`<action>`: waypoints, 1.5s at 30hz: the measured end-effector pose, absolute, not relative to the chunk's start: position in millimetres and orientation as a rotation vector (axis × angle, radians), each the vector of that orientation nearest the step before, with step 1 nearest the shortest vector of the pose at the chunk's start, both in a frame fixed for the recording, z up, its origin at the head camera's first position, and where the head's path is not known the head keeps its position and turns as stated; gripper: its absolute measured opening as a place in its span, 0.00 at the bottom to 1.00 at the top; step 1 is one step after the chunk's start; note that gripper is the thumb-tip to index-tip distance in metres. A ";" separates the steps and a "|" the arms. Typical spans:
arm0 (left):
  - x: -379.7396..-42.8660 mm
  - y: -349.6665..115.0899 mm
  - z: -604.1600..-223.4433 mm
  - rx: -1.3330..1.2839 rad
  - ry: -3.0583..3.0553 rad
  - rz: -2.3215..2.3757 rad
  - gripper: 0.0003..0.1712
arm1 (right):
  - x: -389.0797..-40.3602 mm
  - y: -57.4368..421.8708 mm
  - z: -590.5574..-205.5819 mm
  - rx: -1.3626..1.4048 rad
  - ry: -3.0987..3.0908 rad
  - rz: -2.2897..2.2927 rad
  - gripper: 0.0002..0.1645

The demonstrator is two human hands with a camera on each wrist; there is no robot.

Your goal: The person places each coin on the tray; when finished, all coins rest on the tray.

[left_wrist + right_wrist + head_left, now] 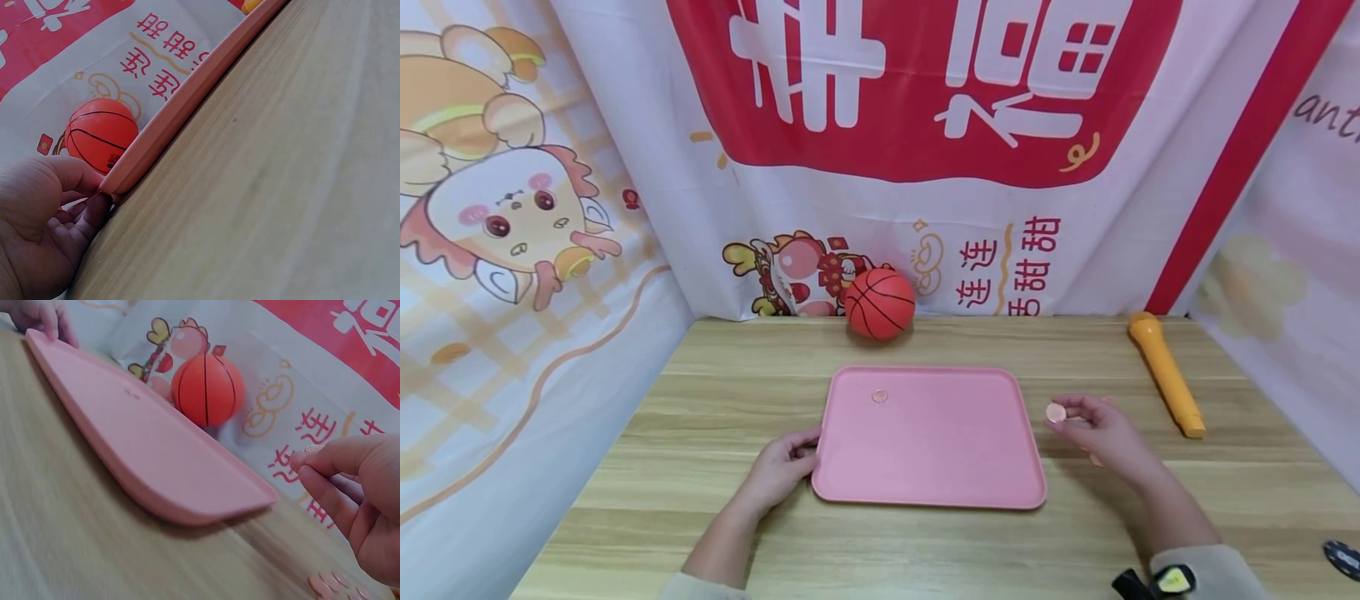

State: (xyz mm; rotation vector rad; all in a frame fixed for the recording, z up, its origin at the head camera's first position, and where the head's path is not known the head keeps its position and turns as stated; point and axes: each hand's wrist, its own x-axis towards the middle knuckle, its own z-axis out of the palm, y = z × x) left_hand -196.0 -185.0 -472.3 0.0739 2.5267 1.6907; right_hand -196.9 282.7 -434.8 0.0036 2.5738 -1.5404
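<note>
My left hand [778, 473] pinches the left rim of a pink rectangular tray [928, 450], thumb and fingers at its near-left corner in the left wrist view. One small coin [879, 397] lies flat on the tray toward its far left. Just right of the tray, my right hand [1101, 433] holds another round, pale copper coin [1056, 413] between thumb and fingertips, above the table. In the right wrist view that coin [314, 449] is mostly covered by the fingers. Below the right hand, several more coins [337, 584] lie on the wood, partly hidden by the hand in the head view.
A small red basketball [880, 303] sits behind the tray against the printed cloth backdrop [850, 192]. An orange toy microphone [1167, 375] lies at the table's far right. A dark round chip [1342, 559] shows at the right edge of the wooden table [970, 550].
</note>
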 end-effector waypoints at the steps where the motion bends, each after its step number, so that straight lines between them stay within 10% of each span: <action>1: -195.9 -185.0 -472.0 0.073 2.527 1.692 0.27 | -200.3 278.1 -433.5 -0.013 2.578 -1.543 0.40; 45: -196.3 -186.1 -473.4 0.092 2.522 1.697 0.27 | -302.5 97.3 -470.9 -0.173 2.697 -1.429 0.20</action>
